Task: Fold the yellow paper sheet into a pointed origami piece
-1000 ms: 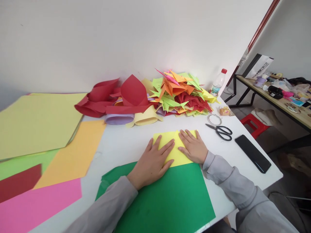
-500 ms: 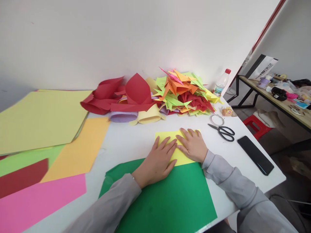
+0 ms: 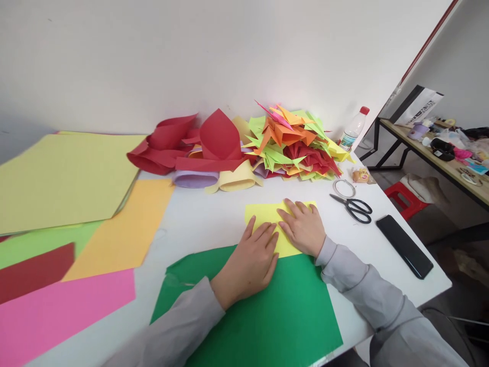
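- Two hands press flat, fingers spread, no grip closed: left hand (image 3: pixel 250 262) and right hand (image 3: pixel 303 229) on the yellow paper (image 3: pixel 263 214).
- Yellow paper lies on the white tabletop (image 3: pixel 202 219), overlapping the green sheet (image 3: pixel 267 311).
- Scissors (image 3: pixel 353 206) lie just right.

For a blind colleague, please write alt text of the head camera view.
Both hands, left hand and right hand, press flat on a folded yellow paper lying above a green sheet on a white table. Behind lies a pile of folded paper shapes; scissors and a black phone lie to the right.
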A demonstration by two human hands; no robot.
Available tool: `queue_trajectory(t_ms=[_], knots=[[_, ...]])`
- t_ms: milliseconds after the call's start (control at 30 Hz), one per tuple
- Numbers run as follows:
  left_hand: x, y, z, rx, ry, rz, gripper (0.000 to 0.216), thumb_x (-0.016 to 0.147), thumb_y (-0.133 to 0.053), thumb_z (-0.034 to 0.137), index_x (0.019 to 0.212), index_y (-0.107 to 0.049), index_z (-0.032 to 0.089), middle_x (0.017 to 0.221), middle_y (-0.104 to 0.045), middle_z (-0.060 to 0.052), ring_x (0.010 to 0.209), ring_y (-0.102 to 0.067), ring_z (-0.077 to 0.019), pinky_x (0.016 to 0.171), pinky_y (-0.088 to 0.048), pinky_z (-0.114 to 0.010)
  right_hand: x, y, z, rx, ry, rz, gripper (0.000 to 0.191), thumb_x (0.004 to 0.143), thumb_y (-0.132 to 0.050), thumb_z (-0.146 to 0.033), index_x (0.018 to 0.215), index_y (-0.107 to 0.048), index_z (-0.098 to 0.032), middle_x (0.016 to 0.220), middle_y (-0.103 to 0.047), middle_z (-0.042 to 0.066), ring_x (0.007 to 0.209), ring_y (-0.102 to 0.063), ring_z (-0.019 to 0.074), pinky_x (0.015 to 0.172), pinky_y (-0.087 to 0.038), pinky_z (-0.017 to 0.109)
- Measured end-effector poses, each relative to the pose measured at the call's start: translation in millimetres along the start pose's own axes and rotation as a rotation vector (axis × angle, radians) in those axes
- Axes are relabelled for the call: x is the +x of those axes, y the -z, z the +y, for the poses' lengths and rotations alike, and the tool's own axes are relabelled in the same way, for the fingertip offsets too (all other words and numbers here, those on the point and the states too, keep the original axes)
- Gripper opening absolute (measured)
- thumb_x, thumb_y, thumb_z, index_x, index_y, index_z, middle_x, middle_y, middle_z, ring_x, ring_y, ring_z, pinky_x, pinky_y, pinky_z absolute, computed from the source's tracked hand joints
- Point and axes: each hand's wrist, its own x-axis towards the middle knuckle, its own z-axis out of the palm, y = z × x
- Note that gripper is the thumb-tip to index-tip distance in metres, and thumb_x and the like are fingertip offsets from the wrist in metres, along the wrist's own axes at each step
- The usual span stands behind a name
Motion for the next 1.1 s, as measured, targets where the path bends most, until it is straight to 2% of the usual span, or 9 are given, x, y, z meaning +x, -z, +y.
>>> queue_trajectory(t_ms=[167,333,433,567,700,800,967,1100], knots=[[-5,6,12,0.053,-0.004,0.056,0.037,0.091,-0.042,0.024,0.107,-0.070,0.005,0.110,-0.069,-0.021,0.110,-0.058,-0.0320,0.111,-0.033,-0.056,0,1,1,-0.003,0.000,-0.008,0.045,0.101,-0.026,-0.043,0.136,-0.051,-0.028,0.152,-0.039,0.005,0.126,-0.042,0.0300,0.097,-0.038,0.051],[-10,4,25,0.110,-0.003,0.115,0.036,0.091,-0.040,0.018,0.095,-0.074,0.006,0.097,-0.072,-0.020,0.094,-0.064,-0.0311,0.102,-0.044,-0.055,0,-2,2,0.013,-0.006,-0.008,0.045,0.101,-0.029,-0.043,0.137,-0.050,-0.028,0.152,-0.039,0.005,0.128,-0.040,0.0301,0.098,-0.037,0.050],[-16,-1,37,0.187,0.026,0.171,0.035,0.091,-0.041,0.018,0.087,-0.075,0.008,0.088,-0.073,-0.020,0.086,-0.066,-0.0303,0.094,-0.049,-0.056,0,-3,3,0.030,-0.005,-0.013,0.047,0.098,-0.035,-0.048,0.137,-0.050,-0.027,0.151,-0.040,0.006,0.129,-0.039,0.0312,0.101,-0.035,0.050],[-21,-5,52,0.286,0.076,0.204,0.035,0.091,-0.045,0.021,0.080,-0.075,0.009,0.082,-0.073,-0.020,0.081,-0.068,-0.0295,0.081,-0.056,-0.050,1,-2,2,0.054,-0.012,-0.019,0.056,0.091,-0.045,-0.060,0.135,-0.052,-0.026,0.148,-0.044,0.008,0.128,-0.040,0.0335,0.102,-0.034,0.052],[-21,-4,56,0.328,0.071,0.220,0.035,0.091,-0.046,0.023,0.076,-0.075,0.008,0.079,-0.073,-0.020,0.078,-0.069,-0.0292,0.078,-0.056,-0.047,4,1,-4,0.063,-0.005,-0.009,0.070,0.081,-0.051,-0.073,0.129,-0.056,-0.022,0.147,-0.043,0.013,0.126,-0.042,0.0358,0.105,-0.026,0.060],[-19,-4,54,0.349,0.064,0.230,0.037,0.091,-0.046,0.023,0.073,-0.074,0.007,0.076,-0.073,-0.020,0.076,-0.069,-0.0290,0.077,-0.055,-0.046,9,2,-7,0.100,-0.004,-0.005,0.075,0.076,-0.056,-0.075,0.125,-0.058,-0.018,0.147,-0.044,0.016,0.127,-0.043,0.0352,0.108,-0.023,0.060],[-18,-5,52,0.360,0.062,0.226,0.036,0.091,-0.047,0.023,0.070,-0.073,0.011,0.072,-0.072,-0.016,0.074,-0.068,-0.0280,0.076,-0.054,-0.047,26,2,-1,0.158,-0.028,-0.023,0.075,0.069,-0.068,-0.070,0.122,-0.058,-0.019,0.141,-0.051,0.015,0.126,-0.046,0.0325,0.108,-0.025,0.056],[-18,-6,51,0.336,0.066,0.251,0.037,0.091,-0.047,0.022,0.067,-0.071,0.009,0.068,-0.071,-0.017,0.071,-0.067,-0.0272,0.077,-0.054,-0.045,37,2,8,0.214,-0.025,-0.031,0.068,0.065,-0.076,-0.064,0.116,-0.062,-0.021,0.133,-0.057,0.011,0.120,-0.051,0.0308,0.104,-0.030,0.050]])
